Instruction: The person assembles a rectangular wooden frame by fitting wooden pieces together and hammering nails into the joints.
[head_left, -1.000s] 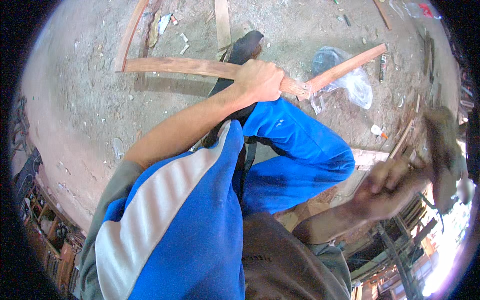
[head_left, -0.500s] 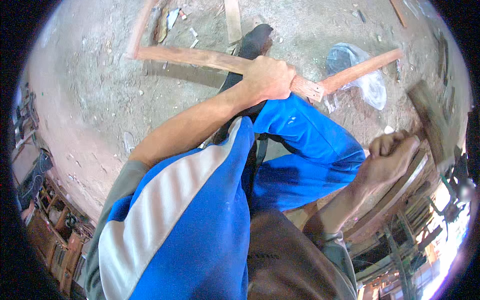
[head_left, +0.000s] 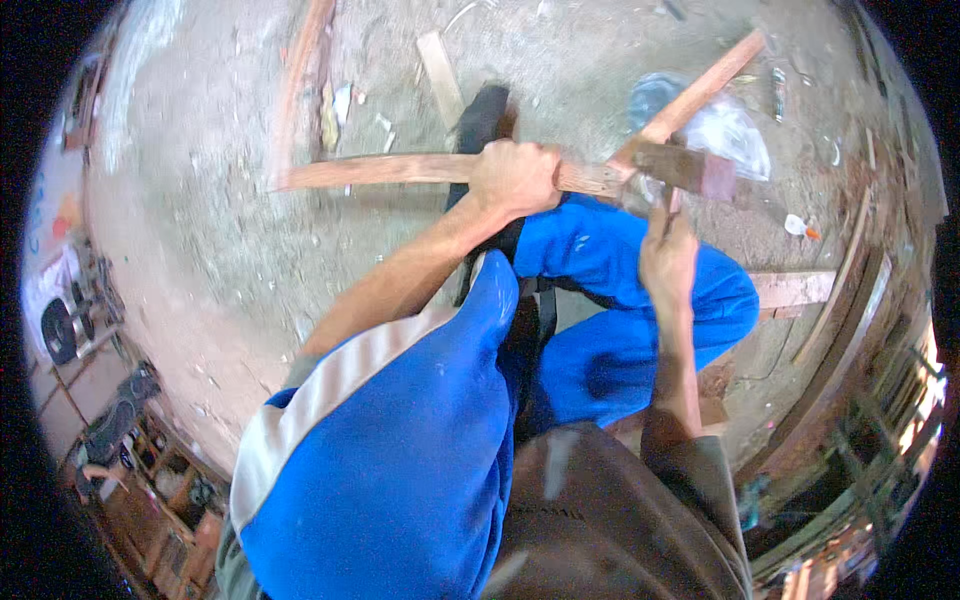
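My left hand (head_left: 513, 180) is wrapped round a wooden bar (head_left: 390, 170) of a frame, close to its right end and over my bent blue-trousered leg. At that end a second wooden piece (head_left: 705, 88) meets it and slants away to the far right. Another wooden piece (head_left: 300, 95), blurred, runs away from the bar's left end. My right hand (head_left: 668, 255) is closed on the handle of a mallet. The blocky dark head of the mallet (head_left: 690, 171) is at the joint, smeared by motion; whether it touches the wood I cannot tell.
A clear plastic bag (head_left: 735, 135) lies on the dirty floor behind the joint. A pale wooden strip (head_left: 440, 75) sits beyond my dark-shod foot (head_left: 483, 115). A small white bottle with an orange tip (head_left: 800, 227) and a plank (head_left: 790, 288) are at the right. Timber and shelving line both sides.
My right hand has swung the mallet from the far right in to the joint. The view has shifted, and the frame in my left hand sits at a slightly different angle.
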